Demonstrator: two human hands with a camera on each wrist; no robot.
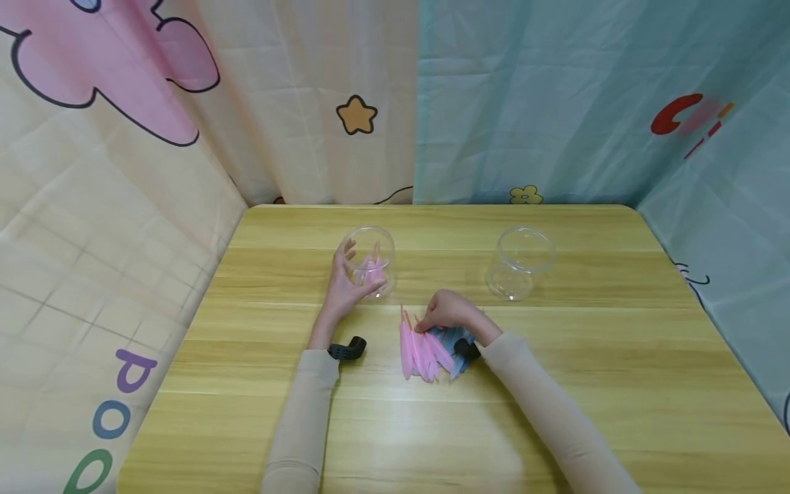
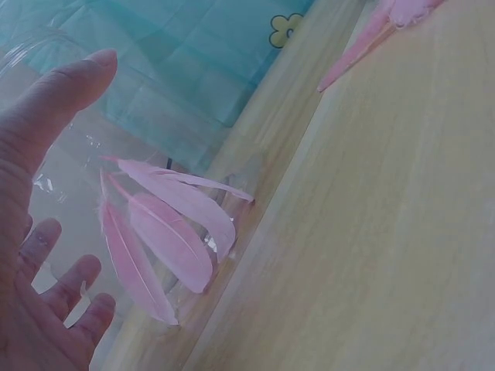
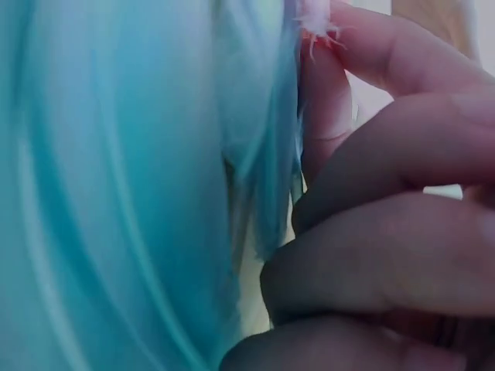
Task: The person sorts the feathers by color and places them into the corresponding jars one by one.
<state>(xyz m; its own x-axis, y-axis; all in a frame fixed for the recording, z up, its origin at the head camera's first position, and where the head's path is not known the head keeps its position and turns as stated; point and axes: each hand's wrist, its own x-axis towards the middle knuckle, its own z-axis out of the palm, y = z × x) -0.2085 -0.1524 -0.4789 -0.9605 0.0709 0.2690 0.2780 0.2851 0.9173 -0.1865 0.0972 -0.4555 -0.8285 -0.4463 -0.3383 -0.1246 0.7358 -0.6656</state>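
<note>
Feathers (image 1: 420, 350) lie heaped on the table (image 1: 555, 412); right hand (image 1: 447, 312) pinches a pink one, so lift it cleanly alone; left hand (image 1: 345, 278), fingers spread, steadies the jar (image 1: 372, 261)

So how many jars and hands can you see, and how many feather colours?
Clear jars: 2, the left jar holding pink feathers and the right jar with nothing visible inside.
Hands: 2, the left hand against the left jar and the right hand on the feather pile.
Feather colours in the pile: 2, pink and blue.
Total: 6.
</note>
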